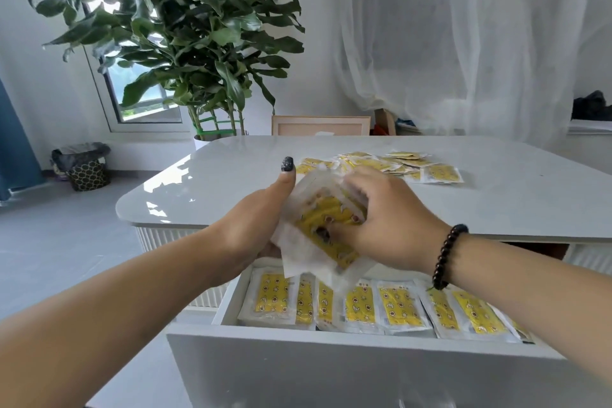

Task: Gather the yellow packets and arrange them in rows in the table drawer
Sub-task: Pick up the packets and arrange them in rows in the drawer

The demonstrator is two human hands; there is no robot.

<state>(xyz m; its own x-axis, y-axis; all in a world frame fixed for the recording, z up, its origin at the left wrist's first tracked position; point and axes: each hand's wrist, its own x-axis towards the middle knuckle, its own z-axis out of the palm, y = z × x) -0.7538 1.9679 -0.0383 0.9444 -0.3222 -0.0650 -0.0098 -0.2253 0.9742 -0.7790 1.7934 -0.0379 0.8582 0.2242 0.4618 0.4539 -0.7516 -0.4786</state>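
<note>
Left hand (251, 225) cupped under a stack (326, 228) of yellow packets, fingers curled round its far side, thumb up along the left edge. Right hand (381, 219) on top, fingers bent over the stack and pinching it, blurred at the tips. Stack held in the air over the open drawer (331, 344), just off the worktop (231, 169) edge. One row (381, 306) of packets already lying overlapped along the drawer front. More loose packets (394, 164) heaped on the worktop beyond the hands, not yet gathered.

Risks from here, as a judgement: slick wrappers sliding apart and fanning out if the grip loosens. Lowering the stack carelessly likely to knock the laid row askew. Dropped packets could land on the floor to the left of the drawer. Back part of the drawer hidden by the hands, so free room there impossible to tell.
</note>
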